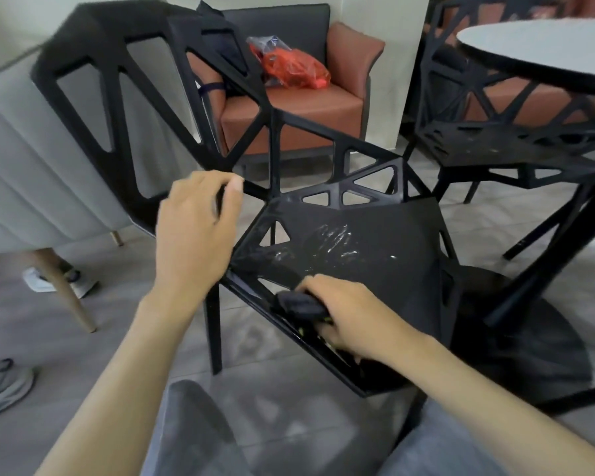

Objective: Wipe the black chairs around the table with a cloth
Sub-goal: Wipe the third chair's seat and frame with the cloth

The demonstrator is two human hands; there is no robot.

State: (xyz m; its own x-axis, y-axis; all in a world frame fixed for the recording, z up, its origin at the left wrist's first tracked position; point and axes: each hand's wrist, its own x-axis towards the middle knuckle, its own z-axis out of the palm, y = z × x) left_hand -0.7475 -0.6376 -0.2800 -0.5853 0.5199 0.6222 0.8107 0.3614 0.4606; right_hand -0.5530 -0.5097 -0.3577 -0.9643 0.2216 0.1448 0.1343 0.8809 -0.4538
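A black lattice chair (pixel 375 235) stands in front of me, its flat seat streaked with wet smears. My right hand (pixel 351 310) grips a dark bunched cloth (pixel 299 304) and presses it on the seat's front left edge. My left hand (pixel 200 228) is at the chair's left rim where seat meets backrest, fingers curled over the frame. A second black lattice chair (pixel 495 139) stands at the right, tucked under the round white table (pixel 547 49).
A brown armchair (pixel 289 111) behind holds a red plastic bag (pixel 296 68). A grey upholstered chair (pixel 24 159) with wooden legs is at the left. Someone's shoes (pixel 4 383) are on the tiled floor. The table's black base (pixel 522 341) sits at the right. My knees fill the bottom.
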